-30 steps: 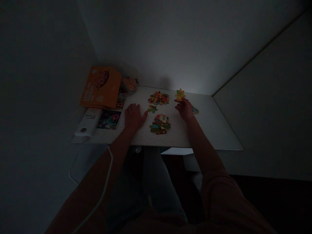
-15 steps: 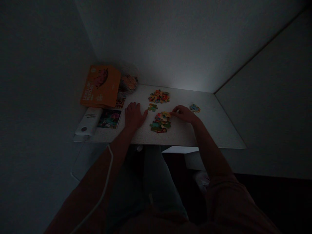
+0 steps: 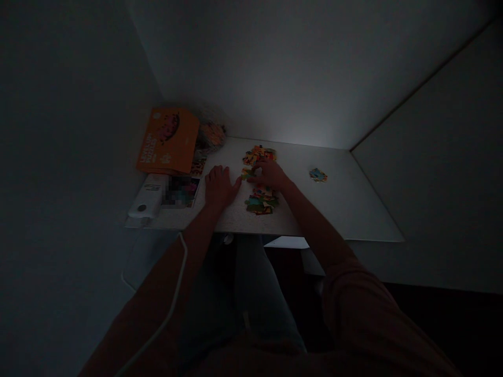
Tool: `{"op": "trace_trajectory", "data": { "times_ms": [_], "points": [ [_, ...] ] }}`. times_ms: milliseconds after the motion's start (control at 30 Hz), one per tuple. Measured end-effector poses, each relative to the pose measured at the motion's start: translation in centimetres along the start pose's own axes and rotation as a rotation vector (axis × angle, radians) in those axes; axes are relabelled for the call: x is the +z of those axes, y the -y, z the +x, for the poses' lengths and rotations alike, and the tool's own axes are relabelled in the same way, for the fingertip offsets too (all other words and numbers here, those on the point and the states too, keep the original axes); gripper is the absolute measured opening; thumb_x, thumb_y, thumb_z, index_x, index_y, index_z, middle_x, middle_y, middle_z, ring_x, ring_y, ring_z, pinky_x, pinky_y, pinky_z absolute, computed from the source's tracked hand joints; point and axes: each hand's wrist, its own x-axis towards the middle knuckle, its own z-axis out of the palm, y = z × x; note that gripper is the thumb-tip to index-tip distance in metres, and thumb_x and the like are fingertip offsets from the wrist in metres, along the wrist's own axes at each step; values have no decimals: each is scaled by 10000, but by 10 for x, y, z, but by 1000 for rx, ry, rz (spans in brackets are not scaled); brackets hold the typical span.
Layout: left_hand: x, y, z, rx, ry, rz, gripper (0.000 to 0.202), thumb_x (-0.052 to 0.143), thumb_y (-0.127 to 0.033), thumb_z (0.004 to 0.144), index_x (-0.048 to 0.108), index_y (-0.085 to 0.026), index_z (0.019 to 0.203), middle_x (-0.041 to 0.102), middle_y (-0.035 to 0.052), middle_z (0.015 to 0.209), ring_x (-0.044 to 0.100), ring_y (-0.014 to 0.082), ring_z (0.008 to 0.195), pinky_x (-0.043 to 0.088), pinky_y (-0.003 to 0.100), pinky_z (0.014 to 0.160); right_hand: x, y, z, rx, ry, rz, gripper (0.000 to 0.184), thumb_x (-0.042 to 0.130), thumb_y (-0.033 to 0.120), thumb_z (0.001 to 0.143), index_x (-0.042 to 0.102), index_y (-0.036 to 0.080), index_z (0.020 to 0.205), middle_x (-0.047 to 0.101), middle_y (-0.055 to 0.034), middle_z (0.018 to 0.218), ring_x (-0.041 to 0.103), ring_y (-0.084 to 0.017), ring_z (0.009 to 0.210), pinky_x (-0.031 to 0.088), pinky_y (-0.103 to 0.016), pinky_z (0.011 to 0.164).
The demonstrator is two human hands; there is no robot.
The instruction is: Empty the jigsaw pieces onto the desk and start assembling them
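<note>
My left hand (image 3: 220, 187) lies flat on the white tabletop with fingers spread. Its thumb tip is beside a small green-yellow jigsaw puzzle piece (image 3: 245, 174). My right hand (image 3: 270, 174) reaches in from the other side, thumb and fingers pinched at the right edge of that piece. The fingers partly cover what they grip. Behind the right hand lies a heap of orange and yellow puzzle pieces (image 3: 259, 153). Nearer to me, partly under the right wrist, is a second heap of green and red puzzle pieces (image 3: 260, 204).
On the right of the table (image 3: 346, 209) sits a small blue stack of puzzle pieces (image 3: 318, 175). At left stand an orange puzzle box (image 3: 168, 141), a clear bag of pieces (image 3: 212, 135), a white device (image 3: 147, 198) and a picture card (image 3: 192, 188). Walls border the table.
My right hand has moved left and away from me, from the near heap, where it pinched a yellow piece, to the green-yellow piece. The left hand stays in place.
</note>
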Motion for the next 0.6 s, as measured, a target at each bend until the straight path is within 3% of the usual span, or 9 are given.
{"op": "trace_trajectory", "data": {
  "times_ms": [167, 333, 400, 467, 600],
  "points": [
    [3, 1, 0, 8, -26, -10, 705, 428, -627, 1210, 623, -150, 1691, 579, 253, 1798, 497, 422, 1676, 417, 588, 1401, -13, -20, -10, 6, -113, 27, 511, 978, 677, 938, 903, 263, 1227, 776, -172, 1537, 816, -373, 1243, 647, -602, 1177],
    [6, 1, 1, 6, -17, -29, 755, 419, -636, 1196, 606, -111, 1706, 562, 279, 1801, 467, 439, 1713, 392, 605, 1423, -38, -72, -60, 90, -197, 134, 564, 927, 702, 934, 883, 230, 1240, 772, -197, 1432, 816, -341, 1029, 711, -581, 978],
    [6, 1, 1, 11, -20, -35, 762, 419, -636, 1195, 605, -103, 1706, 557, 285, 1803, 456, 445, 1721, 389, 612, 1423, -39, -76, -85, 91, -207, 105, 573, 873, 676, 990, 874, 221, 1339, 778, -223, 1458, 831, -399, 1153, 698, -637, 1056],
    [6, 1, 1, 7, -16, -39, 747, 418, -631, 1198, 606, -118, 1708, 553, 273, 1811, 455, 442, 1721, 394, 610, 1419, -33, -64, -105, 8, -189, 95, 578, 782, 605, 1082, 816, 240, 1530, 755, -230, 1593, 779, -440, 1413, 628, -680, 1222],
    [6, 2, 2, 1, -15, -34, 728, 413, -622, 1207, 611, -132, 1708, 552, 261, 1813, 476, 429, 1701, 400, 589, 1413, -11, -18, -130, -148, -5, 59, 636, 678, 534, 1174, 622, 401, 1794, 558, -102, 1904, 525, -405, 1760, 419, -694, 1437]
  ]
}}
